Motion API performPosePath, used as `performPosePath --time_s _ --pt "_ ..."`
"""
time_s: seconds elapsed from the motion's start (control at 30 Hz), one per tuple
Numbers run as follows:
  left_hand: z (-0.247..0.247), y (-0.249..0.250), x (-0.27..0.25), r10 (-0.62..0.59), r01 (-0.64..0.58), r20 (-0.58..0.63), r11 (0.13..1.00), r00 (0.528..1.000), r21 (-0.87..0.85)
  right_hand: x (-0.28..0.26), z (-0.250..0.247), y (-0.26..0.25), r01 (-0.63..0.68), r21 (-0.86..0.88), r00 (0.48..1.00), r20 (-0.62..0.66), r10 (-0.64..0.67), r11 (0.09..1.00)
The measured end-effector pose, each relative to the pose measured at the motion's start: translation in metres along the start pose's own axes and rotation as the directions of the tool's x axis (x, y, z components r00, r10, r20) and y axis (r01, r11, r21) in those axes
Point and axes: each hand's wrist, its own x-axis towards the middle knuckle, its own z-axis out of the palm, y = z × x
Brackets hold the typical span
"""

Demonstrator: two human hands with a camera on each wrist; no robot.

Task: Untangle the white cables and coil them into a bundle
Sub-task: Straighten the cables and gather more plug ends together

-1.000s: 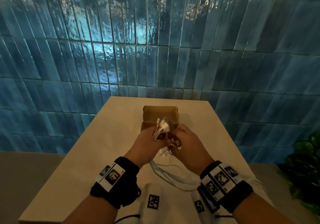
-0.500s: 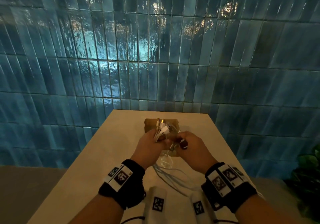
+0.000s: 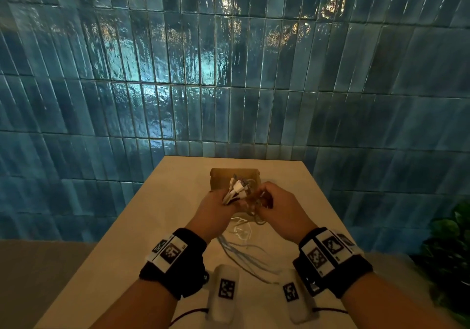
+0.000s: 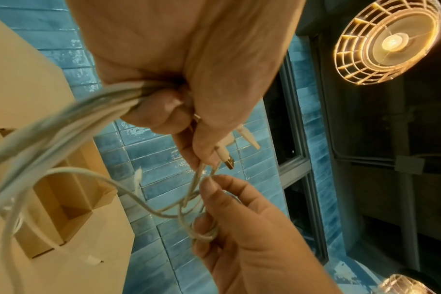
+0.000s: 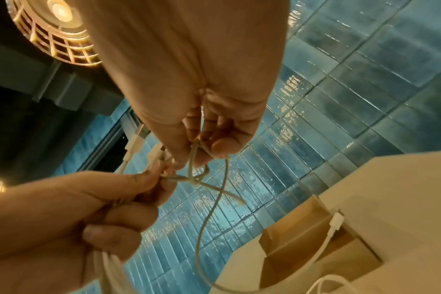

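Hands meet above the table (image 3: 157, 214) in the head view: left hand (image 3: 216, 208) grips the white cables (image 3: 236, 189), plugs upward, before a cardboard box (image 3: 221, 176). Wrist views show the right hand (image 5: 202, 127) pinching a tangled cable loop (image 5: 191, 177).

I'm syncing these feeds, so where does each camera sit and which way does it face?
Head: on the head, facing forward and down at the table; both hands, forearms, wristbands show.
Left wrist: under the left hand, facing up along it; right hand opposite.
Right wrist: under the right hand; left hand opposite.
All share the cables and box.
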Motion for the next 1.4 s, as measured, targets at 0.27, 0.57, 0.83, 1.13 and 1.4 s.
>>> performPosePath --time_s 0.27,0.57,0.83,1.13,1.4 --pt "0.001 -0.001 -0.001 -0.095 0.095 0.012 0.993 0.995 -0.076 0.004 0.005 0.020 0.065 -0.248 0.998 0.000 -0.067 0.967" --pt "0.001 -0.003 0.002 0.012 -0.021 0.063 0.988 0.998 0.151 0.003 0.009 0.023 0.095 -0.403 0.995 0.013 -0.098 0.910" --pt "-0.002 -0.007 0.000 -0.024 0.028 0.059 0.997 0.998 -0.068 -0.004 0.002 0.026 0.003 -0.098 0.998 -0.069 -0.010 0.995" --pt "-0.002 -0.012 0.003 -0.162 0.167 0.044 0.973 0.986 -0.159 -0.003 -0.001 0.033 -0.085 0.061 0.996 0.020 0.083 0.995" --pt "0.002 -0.017 0.003 -0.241 0.252 0.085 0.951 0.967 -0.180 -0.008 -0.009 0.027 -0.133 0.238 0.981 0.171 0.093 0.962"
